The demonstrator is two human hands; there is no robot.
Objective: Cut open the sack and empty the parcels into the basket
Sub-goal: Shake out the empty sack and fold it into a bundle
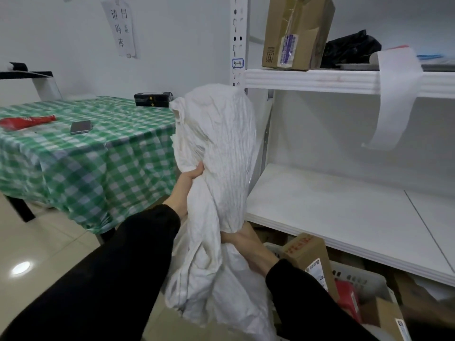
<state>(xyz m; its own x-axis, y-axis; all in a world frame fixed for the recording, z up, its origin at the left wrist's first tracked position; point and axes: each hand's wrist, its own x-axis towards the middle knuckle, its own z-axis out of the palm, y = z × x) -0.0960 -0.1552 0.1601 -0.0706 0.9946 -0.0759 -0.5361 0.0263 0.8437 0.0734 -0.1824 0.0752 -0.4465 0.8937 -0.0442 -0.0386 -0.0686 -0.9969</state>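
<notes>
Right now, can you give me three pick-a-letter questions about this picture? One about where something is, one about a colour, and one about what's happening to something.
1. Where is the phone lying?
A) on the table
B) on a chair
C) on the floor

2. What colour is the plastic packet near the phone?
A) blue
B) red
C) yellow

3. What is happening to the white sack?
A) spread flat on the table
B) hanging from a hook
C) held up by two hands

Answers:
1 A, the phone rests on the table's checked cloth.
2 B, the packet is plainly red.
3 C, the left hand grips the sack's middle and the right hand grips it lower down.
</notes>
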